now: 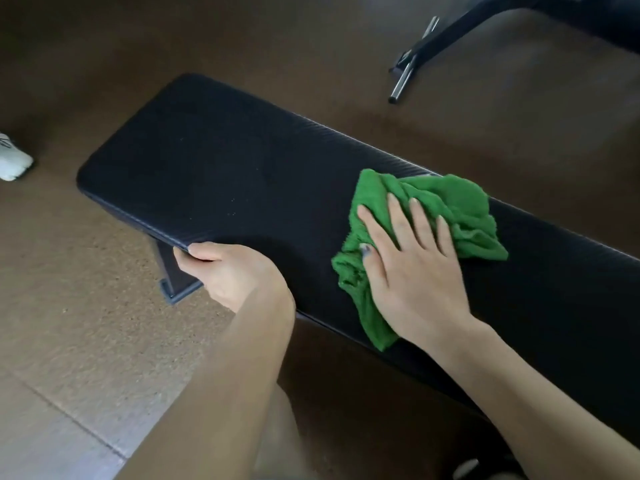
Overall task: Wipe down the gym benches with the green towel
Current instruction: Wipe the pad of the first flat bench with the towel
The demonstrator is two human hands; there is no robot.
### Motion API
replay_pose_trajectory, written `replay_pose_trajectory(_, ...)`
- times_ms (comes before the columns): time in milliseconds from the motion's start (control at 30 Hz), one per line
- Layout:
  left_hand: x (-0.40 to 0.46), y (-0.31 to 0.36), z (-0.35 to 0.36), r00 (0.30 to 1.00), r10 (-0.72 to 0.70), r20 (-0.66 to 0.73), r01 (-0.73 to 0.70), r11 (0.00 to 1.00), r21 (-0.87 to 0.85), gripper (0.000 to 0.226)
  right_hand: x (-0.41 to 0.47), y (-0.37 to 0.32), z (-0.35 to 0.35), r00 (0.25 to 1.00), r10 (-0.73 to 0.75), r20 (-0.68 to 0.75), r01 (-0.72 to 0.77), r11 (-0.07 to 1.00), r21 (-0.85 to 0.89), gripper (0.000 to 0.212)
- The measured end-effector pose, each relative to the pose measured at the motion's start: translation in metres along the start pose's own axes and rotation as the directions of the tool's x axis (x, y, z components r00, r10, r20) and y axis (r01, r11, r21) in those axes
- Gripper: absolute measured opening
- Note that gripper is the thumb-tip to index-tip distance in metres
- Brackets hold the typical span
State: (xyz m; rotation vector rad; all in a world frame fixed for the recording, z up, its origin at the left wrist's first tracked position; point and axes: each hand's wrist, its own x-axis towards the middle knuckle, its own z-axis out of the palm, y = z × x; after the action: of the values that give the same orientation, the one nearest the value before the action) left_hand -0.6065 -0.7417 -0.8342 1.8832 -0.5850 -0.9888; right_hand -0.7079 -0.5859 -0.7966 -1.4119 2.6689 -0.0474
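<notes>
From the head view I see my right hand (412, 268) lying flat on the green towel (440, 216), fingers straight and spread a little, palm pressing the cloth down onto the black bench pad (221, 161). Nothing is curled round the towel; the hand only rests on it and pushes. The cloth is bunched and crumpled, with most of it heaped beyond my fingertips toward the pad's far edge, and a narrower tail running down under the thumb side of the hand to the near edge of the pad, just beside my wrist.

My left hand (225, 268) is off to the left of the right one, apart from the towel. It grips the near edge of the bench: the thumb lies on top of the pad along the edge, and the other fingers curl under it out of sight. Below that hand I see a dark bench leg (173, 271) going down to the brown speckled floor (86, 271).

The pad stretches away from the left hand to a rounded end, its ribbed surface bare there apart from a few pale specks. Well beyond the right hand stands the black frame (460, 29) of another bench with a short metal bar (403, 79) at its foot. Far left of my left hand, a white shoe (12, 161) shows at the frame's edge.
</notes>
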Motion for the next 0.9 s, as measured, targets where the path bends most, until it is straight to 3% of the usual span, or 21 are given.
replay_pose_trajectory(100, -0.003, -0.002, -0.006, 0.990, 0.055, 0.133, -0.056, 0.998, 0.008, 0.052, 0.062, -0.034, 0.006, 0.992, -0.122, -0.032, 0.123, 0.992, 0.035, 0.057)
replay_pose_trajectory(233, -0.005, 0.002, -0.012, 0.999, 0.011, 0.044, -0.011, 1.000, -0.001, 0.047, 0.117, -0.063, -0.004, 0.986, -0.161, 0.052, 0.159, 0.986, 0.050, 0.055)
replay_pose_trajectory(433, -0.010, 0.007, -0.022, 0.993, 0.013, 0.117, -0.004, 0.997, -0.083, 0.047, 0.043, -0.048, 0.005, 0.919, -0.393, -0.017, 0.392, 0.919, -0.038, 0.057)
replay_pose_trajectory(567, -0.006, 0.004, -0.036, 0.976, 0.005, 0.220, 0.007, 0.998, -0.055, 0.048, 0.023, -0.044, 0.000, 0.858, -0.510, 0.055, 0.513, 0.857, -0.047, 0.058)
replay_pose_trajectory(700, 0.006, 0.001, -0.040, 0.956, 0.024, 0.293, -0.005, 0.998, -0.063, 0.046, 0.057, -0.061, -0.002, 0.828, -0.557, 0.065, 0.560, 0.828, -0.027, 0.059)
replay_pose_trajectory(900, 0.020, 0.002, -0.049, 0.922, 0.010, 0.386, -0.026, 0.999, 0.037, 0.044, 0.155, -0.138, 0.000, 0.841, -0.538, 0.063, 0.537, 0.843, 0.028, 0.053)
